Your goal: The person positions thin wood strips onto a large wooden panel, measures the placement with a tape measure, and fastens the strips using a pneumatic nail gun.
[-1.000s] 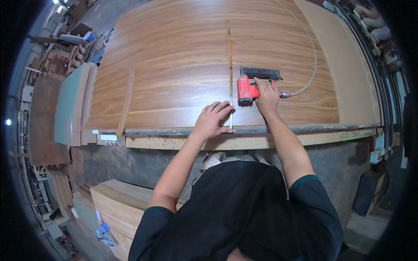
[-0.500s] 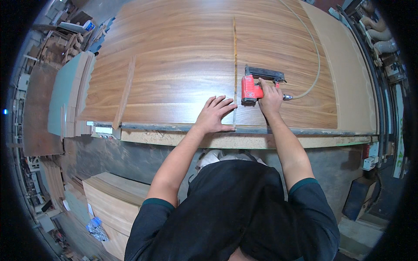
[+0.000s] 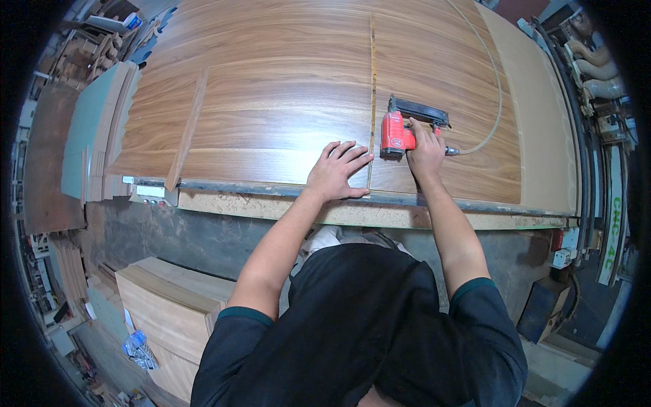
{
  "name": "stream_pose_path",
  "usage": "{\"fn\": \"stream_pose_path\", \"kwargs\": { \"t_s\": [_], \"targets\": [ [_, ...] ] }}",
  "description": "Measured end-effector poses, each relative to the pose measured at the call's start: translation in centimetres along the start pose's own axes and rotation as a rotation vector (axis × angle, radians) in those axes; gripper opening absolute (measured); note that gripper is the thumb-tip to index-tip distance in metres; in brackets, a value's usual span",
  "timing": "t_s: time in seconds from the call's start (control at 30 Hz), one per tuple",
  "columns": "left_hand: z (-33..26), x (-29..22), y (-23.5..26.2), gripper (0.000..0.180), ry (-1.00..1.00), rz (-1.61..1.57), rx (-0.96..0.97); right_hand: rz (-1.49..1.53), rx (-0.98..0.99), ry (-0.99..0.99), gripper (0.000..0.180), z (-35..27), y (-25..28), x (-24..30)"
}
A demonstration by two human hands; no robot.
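Note:
A large wood-grain panel [image 3: 271, 95] lies flat under both of my hands. My left hand [image 3: 332, 178] rests on it near the front edge, fingers spread, with the fingertips and thumb at a narrow strip [image 3: 373, 88] that runs away from me. Just right of that strip, a red and black nail gun [image 3: 395, 134] lies over the panel. My right hand [image 3: 427, 154] is wrapped round its grip; the palm side is hidden. From the tool's rear fitting, a pale air hose [image 3: 498, 102] curves up toward the far side.
A loose wooden strip [image 3: 190, 125] lies on the panel's left part. Beyond the right end is a plain tan board [image 3: 546, 142]. Stacked boards [image 3: 102, 129] stand at the left, and more wood pieces [image 3: 163, 305] are behind on the lower left. Machine pipes [image 3: 597, 71] line the right.
The whole view has turned slightly and shifted. Both hands and the nail gun keep about the same places relative to the panel and the strip.

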State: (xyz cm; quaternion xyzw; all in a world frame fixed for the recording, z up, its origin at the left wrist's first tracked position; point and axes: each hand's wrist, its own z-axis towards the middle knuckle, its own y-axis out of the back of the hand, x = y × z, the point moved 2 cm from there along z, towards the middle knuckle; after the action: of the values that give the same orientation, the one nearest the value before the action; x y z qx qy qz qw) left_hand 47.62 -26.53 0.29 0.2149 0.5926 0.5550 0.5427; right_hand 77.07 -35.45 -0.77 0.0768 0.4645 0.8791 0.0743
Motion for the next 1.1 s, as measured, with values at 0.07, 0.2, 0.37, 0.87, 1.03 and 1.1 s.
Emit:
{"fn": "stream_pose_path", "kwargs": {
  "t_s": [0.07,0.2,0.37,0.87,1.03,1.1],
  "targets": [
    [0.1,0.0,0.1,0.092,0.002,0.008,-0.004,-0.011,0.017,-0.010,0.075,0.0,-0.2,-0.2],
    [0.0,-0.2,0.2,0.092,0.004,0.016,-0.014,-0.028,0.051,-0.016,0.074,-0.1,-0.3,0.0],
    [0.1,-0.1,0.2,0.093,-0.010,0.022,-0.027,-0.032,0.180,0.079,0.081,0.9,1.1,-1.1],
    [0.0,-0.1,0.2,0.093,0.021,0.012,-0.005,0.411,0.942,-0.062,0.046,3.9,16.8,0.2],
    [-0.2,0.1,0.1,0.092,0.024,0.000,-0.016,0.470,1.225,-0.267,0.046,3.7,16.2,3.2],
    [0.0,0.0,0.1,0.092,0.017,0.000,-0.014,0.560,1.161,-0.316,0.044,2.2,14.3,2.2]
  ]
}}
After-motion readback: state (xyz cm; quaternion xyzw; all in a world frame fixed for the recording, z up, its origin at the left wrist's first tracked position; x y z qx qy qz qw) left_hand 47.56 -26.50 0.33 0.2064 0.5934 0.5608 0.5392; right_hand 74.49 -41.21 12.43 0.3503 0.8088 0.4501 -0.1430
